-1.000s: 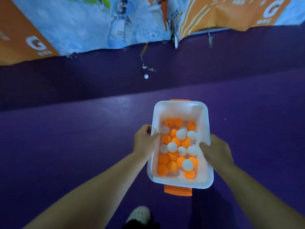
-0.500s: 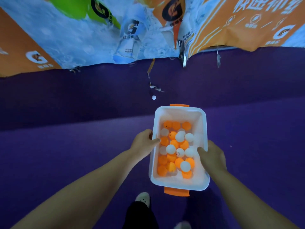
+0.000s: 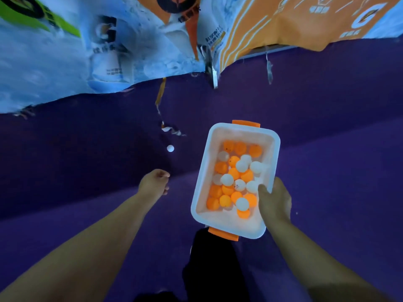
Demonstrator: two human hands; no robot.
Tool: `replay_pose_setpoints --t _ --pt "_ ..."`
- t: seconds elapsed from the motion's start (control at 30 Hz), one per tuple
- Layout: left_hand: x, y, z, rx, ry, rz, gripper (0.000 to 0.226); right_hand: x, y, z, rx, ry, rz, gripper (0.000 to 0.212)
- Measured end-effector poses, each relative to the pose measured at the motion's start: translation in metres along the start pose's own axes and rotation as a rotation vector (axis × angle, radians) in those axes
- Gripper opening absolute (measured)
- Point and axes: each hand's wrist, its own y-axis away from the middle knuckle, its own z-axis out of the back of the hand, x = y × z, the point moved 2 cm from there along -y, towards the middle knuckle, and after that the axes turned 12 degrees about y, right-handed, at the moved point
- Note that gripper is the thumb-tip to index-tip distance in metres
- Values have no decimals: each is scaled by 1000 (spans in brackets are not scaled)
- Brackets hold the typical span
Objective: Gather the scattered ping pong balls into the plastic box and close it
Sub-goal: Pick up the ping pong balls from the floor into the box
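Note:
A white plastic box (image 3: 270, 136) with orange clips at both ends hangs above the purple floor, lid off. Several orange and white ping pong balls (image 3: 234, 177) fill its bottom. My right hand (image 3: 275, 200) grips the box's right rim, thumb inside over the wall. One loose white ball (image 3: 170, 148) lies on the floor, left of the box. My left hand (image 3: 155, 182) is off the box, stretched out just below that ball with fingers loosely curled and holding nothing.
Torn advertising banners (image 3: 109, 51) in blue and orange hang along the far edge of the purple floor (image 3: 338, 149). Shreds of torn banner (image 3: 172, 130) lie just beyond the loose ball. My dark trouser leg (image 3: 213, 264) shows under the box.
My left hand has let go of the box's left rim and moved left toward the loose ball. The box now hangs from my right hand alone. The ball and banners look nearer.

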Motion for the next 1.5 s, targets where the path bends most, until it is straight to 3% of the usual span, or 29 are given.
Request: replay_pose_setpoints --t 0.2,0.37,0.5,0.73,0.83,0.97,1.03,1.2,1.33,1.43,1.5 --pt "5 -141 -35 -18 -75 54 28 13 -111 -64 -8 -26 -47 7" --pt "18 -249 -60 29 -520 -88 36 18 -189 -148 18 -31 -74 8" --pt "42 -323 -78 106 -717 -100 48 11 -230 -208 48 -81 -106 5" --pt "66 -407 -96 205 -909 -205 50 -11 -269 -264 64 -104 -170 5" --pt "77 -418 -103 244 -907 -156 48 -19 -277 -267 69 -108 -206 6" --pt "70 -408 -108 130 -805 -164 41 -24 -282 -253 58 -83 -253 7" --pt "45 -388 -116 75 -780 -277 40 -23 -280 -237 47 -80 -268 8" --pt "-51 -302 -150 134 -687 -693 42 -5 -259 -179 27 -117 -299 5" --pt "-126 -205 -161 352 -607 -1107 39 22 -230 -119 15 -149 -298 7" --pt "-167 -143 -164 527 -744 -1248 42 48 -205 -63 -19 -179 -302 7" --pt "-191 -110 -160 555 -809 -1293 51 67 -186 -23 -39 -218 -306 9"
